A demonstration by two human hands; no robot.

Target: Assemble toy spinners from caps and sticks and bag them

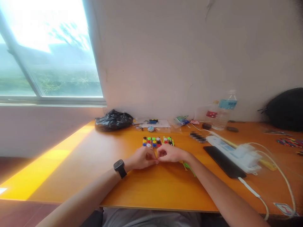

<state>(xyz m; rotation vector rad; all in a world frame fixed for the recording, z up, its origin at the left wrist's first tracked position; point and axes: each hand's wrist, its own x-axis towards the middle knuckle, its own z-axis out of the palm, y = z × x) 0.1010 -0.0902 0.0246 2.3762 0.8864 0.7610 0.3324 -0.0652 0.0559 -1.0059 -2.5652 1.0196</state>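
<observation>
My left hand (143,157), with a black watch (120,168) on its wrist, has its thumb and fingers pinched at the middle of the table. Against it, fingertip to fingertip, is my right hand (170,153), also closed in a pinch. Whatever lies between the fingertips is too small or hidden to name. Just beyond the hands stand small colourful round pieces (148,142) in clusters, red, blue, yellow, white, black and green, partly covered by my fingers. Thin green and yellow sticks (187,165) lie under my right wrist.
A black plastic bag (113,120) sits at the back left. To the right are a phone (223,160) on a white cable, a power strip (229,149) with plugs, and a clear bottle (226,110). A black bag (286,108) and colourful strips (290,142) lie far right.
</observation>
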